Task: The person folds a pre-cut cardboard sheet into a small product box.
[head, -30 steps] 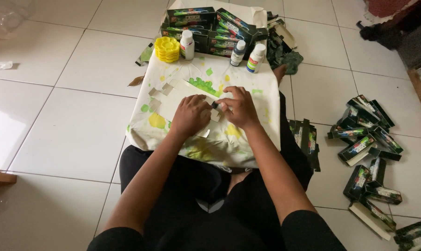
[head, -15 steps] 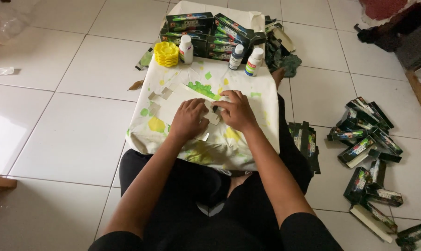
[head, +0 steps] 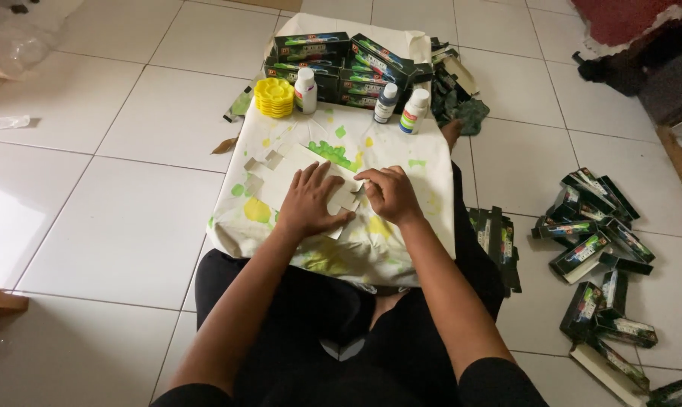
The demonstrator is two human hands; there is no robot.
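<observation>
White floor tiles surround the paint-stained cloth (head: 401,249) on my lap. My left hand (head: 311,202) lies flat, fingers spread, pinning the cut paper stencil (head: 284,172); my right hand (head: 390,194) curls, fingers pinching its edge. Positioning step, I judge; next needs steady alignment.
</observation>
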